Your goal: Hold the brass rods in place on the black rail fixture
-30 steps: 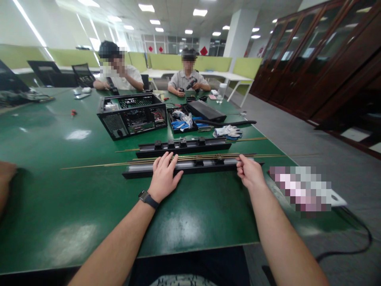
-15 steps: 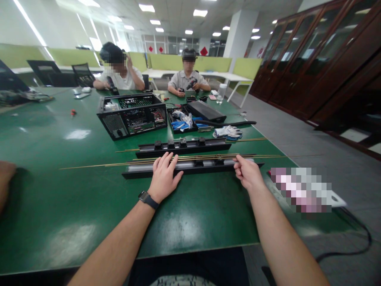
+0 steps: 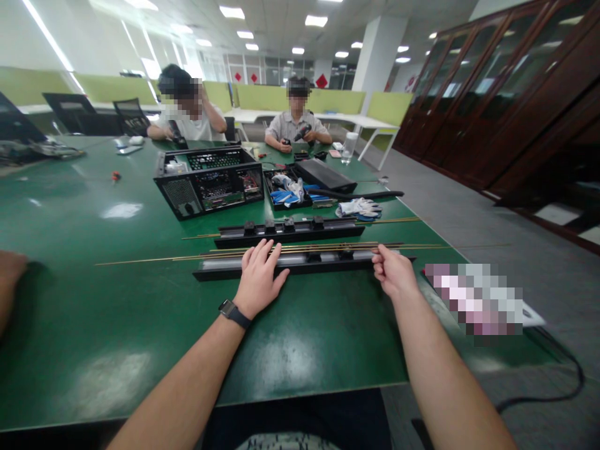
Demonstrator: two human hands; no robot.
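Observation:
Across the table in front of me lies a long black rail with a pale inner channel and small black blocks. Several thin brass-coloured rods run along its far side and stick out past both ends. My left hand rests spread on the rail and rods, fingers apart, a dark watch on the wrist. At the rail's right end my right hand pinches one of the thin rods between thumb and forefinger. Just behind sits a second black rail with several black blocks and more rods.
An open computer case stands farther back, beside a box with blue-white gloves. Another glove pair lies near a black bar. Two people sit opposite; another person's hand shows at left. A blurred-out object is at right.
My right hand has shifted slightly to the right, and one rod's left end appears to have slid a little the same way. My left hand stays in place.

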